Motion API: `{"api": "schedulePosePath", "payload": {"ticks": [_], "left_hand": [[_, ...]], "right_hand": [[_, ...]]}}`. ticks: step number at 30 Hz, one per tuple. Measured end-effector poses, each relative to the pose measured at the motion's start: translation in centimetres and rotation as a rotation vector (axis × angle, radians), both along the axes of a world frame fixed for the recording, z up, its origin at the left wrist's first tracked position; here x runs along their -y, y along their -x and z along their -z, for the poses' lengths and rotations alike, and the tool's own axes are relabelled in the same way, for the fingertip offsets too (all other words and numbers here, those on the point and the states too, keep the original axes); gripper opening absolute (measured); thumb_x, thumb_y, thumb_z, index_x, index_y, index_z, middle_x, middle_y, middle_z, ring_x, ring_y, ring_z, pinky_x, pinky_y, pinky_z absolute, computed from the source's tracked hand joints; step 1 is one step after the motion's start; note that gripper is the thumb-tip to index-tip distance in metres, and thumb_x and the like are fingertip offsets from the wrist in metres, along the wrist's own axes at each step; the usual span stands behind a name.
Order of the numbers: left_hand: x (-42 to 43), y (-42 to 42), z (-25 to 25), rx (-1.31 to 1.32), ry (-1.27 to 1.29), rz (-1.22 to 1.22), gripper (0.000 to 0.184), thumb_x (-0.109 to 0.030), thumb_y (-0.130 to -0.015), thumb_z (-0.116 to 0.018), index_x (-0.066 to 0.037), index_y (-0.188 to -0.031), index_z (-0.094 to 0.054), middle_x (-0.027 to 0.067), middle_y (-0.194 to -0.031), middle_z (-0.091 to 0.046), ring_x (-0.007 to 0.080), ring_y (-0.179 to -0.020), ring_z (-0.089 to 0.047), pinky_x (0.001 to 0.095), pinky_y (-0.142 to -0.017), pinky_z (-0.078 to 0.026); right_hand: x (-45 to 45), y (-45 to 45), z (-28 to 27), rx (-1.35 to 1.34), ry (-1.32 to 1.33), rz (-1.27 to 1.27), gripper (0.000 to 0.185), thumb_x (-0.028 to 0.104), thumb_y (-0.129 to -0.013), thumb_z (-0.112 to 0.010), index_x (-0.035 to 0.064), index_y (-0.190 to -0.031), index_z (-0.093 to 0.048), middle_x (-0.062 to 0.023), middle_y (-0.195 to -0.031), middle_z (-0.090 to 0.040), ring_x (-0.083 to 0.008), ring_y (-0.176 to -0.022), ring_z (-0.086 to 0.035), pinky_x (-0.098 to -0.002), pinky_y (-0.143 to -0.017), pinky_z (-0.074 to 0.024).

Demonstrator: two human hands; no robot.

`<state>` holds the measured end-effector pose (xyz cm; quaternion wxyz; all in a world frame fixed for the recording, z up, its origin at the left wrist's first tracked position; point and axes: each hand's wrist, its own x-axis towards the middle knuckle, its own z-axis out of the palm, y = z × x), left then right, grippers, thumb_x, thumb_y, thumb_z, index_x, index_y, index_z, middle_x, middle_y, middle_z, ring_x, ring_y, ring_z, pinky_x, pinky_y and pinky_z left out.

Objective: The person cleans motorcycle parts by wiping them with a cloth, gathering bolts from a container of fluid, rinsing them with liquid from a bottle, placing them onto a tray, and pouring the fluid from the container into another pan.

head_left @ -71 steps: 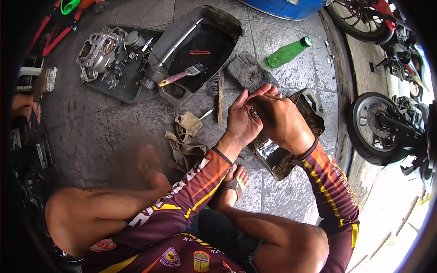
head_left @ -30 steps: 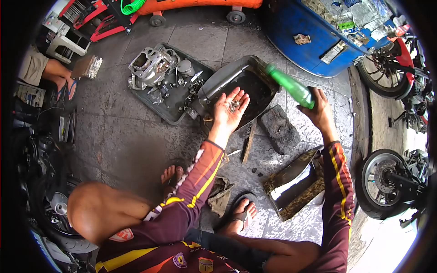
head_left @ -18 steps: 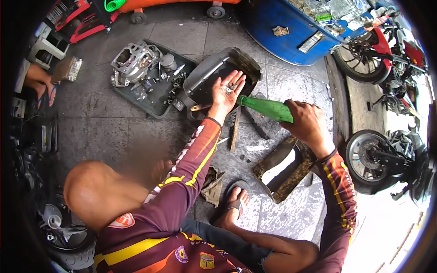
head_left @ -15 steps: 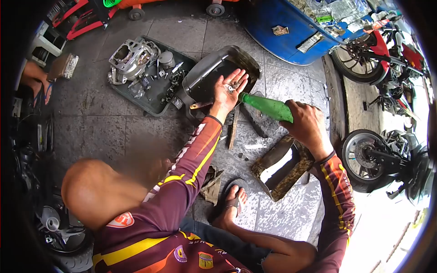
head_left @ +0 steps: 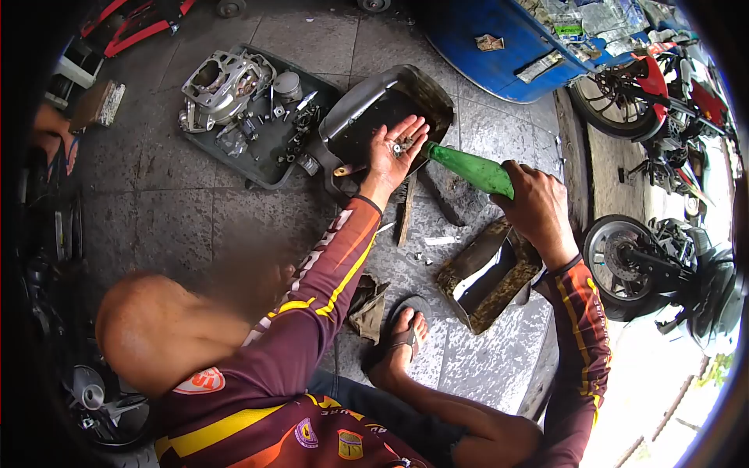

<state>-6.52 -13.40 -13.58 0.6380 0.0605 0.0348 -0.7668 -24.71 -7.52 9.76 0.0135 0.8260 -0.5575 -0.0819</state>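
Note:
My left hand (head_left: 385, 169) is palm up with its fingers stretched out, over the near edge of a dark, oily basin (head_left: 343, 111). Small metal parts (head_left: 399, 147) lie on the palm and fingers; their exact kind is too small to tell. In my right hand (head_left: 538, 209) is a green bottle (head_left: 472, 169), gripped around its wide end and tilted. Its mouth is close beside the fingers of my left hand. Whether liquid flows from it I cannot make out.
Left of the basin, a dark tray (head_left: 269, 182) holds an engine casing (head_left: 222, 90), a piston (head_left: 287, 86) and several small parts. A grimy rectangular metal frame (head_left: 491, 273) lies on the tiles. Behind stands a blue drum (head_left: 476, 70); motorcycles (head_left: 624, 261) are at the right.
The view has shifted slightly. My right hand and the bottle have moved a little to the right, and the bottle mouth sits farther from the left palm. The left hand stays palm up.

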Motion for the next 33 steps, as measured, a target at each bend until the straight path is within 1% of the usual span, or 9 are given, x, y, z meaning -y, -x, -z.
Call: {"api": "schedulePosePath", "payload": {"ticks": [3, 6, 9, 16, 18, 22, 24, 28, 33], "left_hand": [[0.0, -0.4, 0.0, 0.02, 0.006, 0.01, 0.055, -0.035, -0.098, -0.027, 0.007, -0.129, -0.044, 0.0228, -0.134, -0.046, 0.0357, -0.126, -0.043, 0.0414, -0.107, -0.036], [-0.1, -0.8, -0.2, 0.071, -0.01, 0.014, 0.058, -0.04, -0.097, -0.03, 0.007, -0.126, -0.047, 0.0219, -0.132, -0.048, 0.0326, -0.123, -0.047, 0.0402, -0.108, -0.036], [0.0, -1.1, 0.0, 0.083, 0.014, 0.008, 0.058, -0.04, -0.097, -0.03, 0.007, -0.126, -0.047, 0.0218, -0.132, -0.048, 0.0326, -0.123, -0.047, 0.04, -0.108, -0.036], [0.0, -1.6, 0.1, 0.022, 0.006, 0.009, 0.055, -0.036, -0.097, -0.034, 0.008, -0.129, -0.044, 0.0231, -0.134, -0.045, 0.035, -0.126, -0.044, 0.0409, -0.109, -0.035], [0.1, -1.7, 0.2, 0.022, 0.014, -0.001, 0.055, -0.036, -0.096, -0.036, 0.008, -0.128, -0.044, 0.0242, -0.134, -0.045, 0.036, -0.126, -0.043, 0.0419, -0.11, -0.033], [0.0, -1.7, 0.0, 0.007, 0.017, -0.005, 0.055, -0.036, -0.095, -0.038, 0.009, -0.128, -0.044, 0.0248, -0.134, -0.044, 0.0368, -0.127, -0.042, 0.0426, -0.11, -0.033], [0.0, -1.7, -0.1, 0.009, 0.013, -0.005, 0.055, -0.036, -0.095, -0.039, 0.009, -0.127, -0.044, 0.0247, -0.134, -0.045, 0.0369, -0.126, -0.042, 0.0425, -0.11, -0.032], [0.0, -1.6, -0.3, 0.006, 0.013, -0.008, 0.055, -0.036, -0.094, -0.04, 0.008, -0.127, -0.045, 0.0246, -0.134, -0.045, 0.0369, -0.126, -0.042, 0.0426, -0.111, -0.031], [-0.2, -1.7, -0.6, 0.002, 0.023, 0.008, 0.053, -0.034, -0.098, -0.032, 0.008, -0.127, -0.045, 0.0234, -0.132, -0.047, 0.036, -0.125, -0.045, 0.0408, -0.108, -0.037]], "right_hand": [[0.3, -0.4, -0.1, 0.004, 0.014, -0.015, 0.035, 0.026, -0.072, -0.073, 0.0083, -0.098, -0.057, -0.0112, -0.085, -0.065, -0.0323, -0.079, -0.064, -0.0427, -0.069, -0.0498], [0.5, -0.8, -0.4, -0.014, 0.018, 0.011, 0.036, 0.027, -0.071, -0.074, 0.0084, -0.098, -0.058, -0.0108, -0.086, -0.065, -0.0317, -0.079, -0.064, -0.043, -0.07, -0.0496], [0.7, -1.1, 0.1, 0.0, 0.033, -0.051, 0.036, 0.027, -0.071, -0.074, 0.0085, -0.098, -0.058, -0.0106, -0.086, -0.065, -0.0316, -0.08, -0.064, -0.0429, -0.069, -0.0495], [0.5, -1.7, -0.3, -0.015, -0.015, -0.034, 0.034, 0.025, -0.072, -0.073, 0.0083, -0.097, -0.058, -0.0106, -0.087, -0.065, -0.0314, -0.08, -0.064, -0.0428, -0.071, -0.049], [0.3, -1.4, 0.0, 0.0, 0.021, -0.127, 0.037, 0.025, -0.072, -0.073, 0.0109, -0.103, -0.059, -0.0108, -0.085, -0.065, -0.0321, -0.078, -0.064, -0.0432, -0.066, -0.0493], [0.2, -1.8, -0.4, -0.008, 0.015, -0.096, 0.036, 0.025, -0.072, -0.072, 0.0105, -0.102, -0.058, -0.0109, -0.085, -0.065, -0.0317, -0.079, -0.064, -0.0428, -0.066, -0.0492], [0.2, -1.9, -0.7, -0.032, -0.004, -0.028, 0.036, 0.025, -0.072, -0.072, 0.0099, -0.102, -0.058, -0.0104, -0.086, -0.065, -0.0315, -0.08, -0.063, -0.0424, -0.067, -0.0492], [0.2, -1.5, -0.2, -0.02, -0.01, -0.085, 0.033, 0.025, -0.072, -0.073, 0.0079, -0.097, -0.057, -0.0107, -0.085, -0.064, -0.0318, -0.08, -0.064, -0.0429, -0.07, -0.0488], [0.3, -2.0, -0.8, -0.01, 0.015, -0.026, 0.034, 0.025, -0.073, -0.073, 0.0079, -0.098, -0.057, -0.0108, -0.087, -0.064, -0.0322, -0.081, -0.064, -0.0435, -0.069, -0.0492]]}}
